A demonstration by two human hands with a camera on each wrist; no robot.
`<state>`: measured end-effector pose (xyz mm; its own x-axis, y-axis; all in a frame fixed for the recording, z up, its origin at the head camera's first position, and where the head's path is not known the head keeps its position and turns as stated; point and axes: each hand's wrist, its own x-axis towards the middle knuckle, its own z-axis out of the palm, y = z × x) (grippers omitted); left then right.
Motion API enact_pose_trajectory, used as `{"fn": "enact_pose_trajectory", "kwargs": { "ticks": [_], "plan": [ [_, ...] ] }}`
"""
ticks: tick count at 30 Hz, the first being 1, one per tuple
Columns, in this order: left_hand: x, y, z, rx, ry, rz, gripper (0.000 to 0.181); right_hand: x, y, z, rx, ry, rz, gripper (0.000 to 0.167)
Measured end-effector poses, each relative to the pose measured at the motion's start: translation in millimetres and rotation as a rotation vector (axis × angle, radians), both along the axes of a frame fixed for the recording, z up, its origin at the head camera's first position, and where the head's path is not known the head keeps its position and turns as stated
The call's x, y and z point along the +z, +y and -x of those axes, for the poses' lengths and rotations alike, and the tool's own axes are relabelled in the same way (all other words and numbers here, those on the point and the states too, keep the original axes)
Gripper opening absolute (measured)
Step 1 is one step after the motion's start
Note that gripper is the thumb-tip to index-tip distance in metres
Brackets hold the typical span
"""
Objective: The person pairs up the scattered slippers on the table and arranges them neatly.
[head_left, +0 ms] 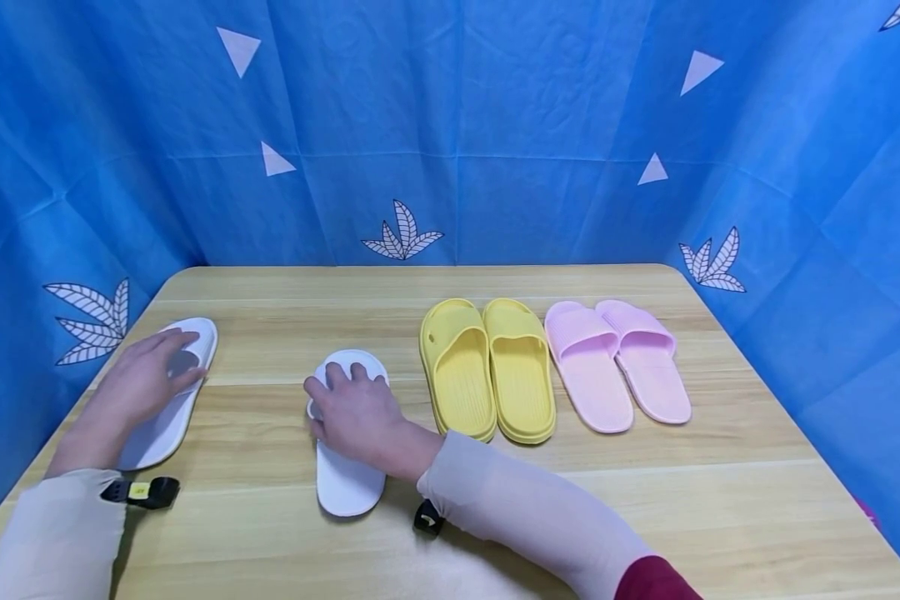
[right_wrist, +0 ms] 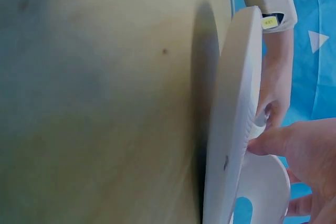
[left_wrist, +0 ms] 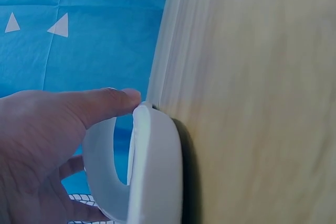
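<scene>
On the left of the table lies a white slipper, its toe angled away to the right. My left hand spans its strap; in the left wrist view the thumb touches the edge of the slipper and the fingers are on the strap's far side. Nearer the middle, my right hand grips a second white slipper over the strap. The right wrist view shows that thumb against the side of this slipper, with a dark shadow along the sole. The fingertips are partly hidden.
Right of my right hand, a pair of yellow slippers stands side by side. Farther right lies a pink pair. A blue patterned cloth hangs round the back and sides of the wooden table.
</scene>
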<state>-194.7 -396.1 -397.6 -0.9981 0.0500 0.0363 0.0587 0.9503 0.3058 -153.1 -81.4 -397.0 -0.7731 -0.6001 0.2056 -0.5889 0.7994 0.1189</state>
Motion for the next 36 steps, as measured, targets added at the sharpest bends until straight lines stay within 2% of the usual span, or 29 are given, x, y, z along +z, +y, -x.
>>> {"fn": "enact_pose_trajectory", "kwargs": {
  "ticks": [5,11,17,26,36],
  "plan": [
    [0.7,0.6,0.7,-0.013,0.004,0.000,0.066,-0.6,1.4,1.9,0.013,0.010,0.033,0.035],
    [2.7,3.6,0.8,-0.025,0.008,-0.007,0.064,-1.4,1.0,1.9,0.005,0.031,0.021,0.039],
    [4.5,6.5,-0.2,-0.026,0.006,-0.005,0.063,-1.6,-0.7,-0.3,-0.033,0.011,0.004,0.040],
    [5.1,10.9,0.6,-0.029,-0.015,-0.016,0.064,1.5,0.2,1.6,-0.034,-0.031,-0.021,0.041],
    [6.9,24.1,-1.6,-0.059,-0.008,-0.006,0.063,2.0,0.1,8.3,-0.029,-0.019,-0.020,0.042]
  ]
}}
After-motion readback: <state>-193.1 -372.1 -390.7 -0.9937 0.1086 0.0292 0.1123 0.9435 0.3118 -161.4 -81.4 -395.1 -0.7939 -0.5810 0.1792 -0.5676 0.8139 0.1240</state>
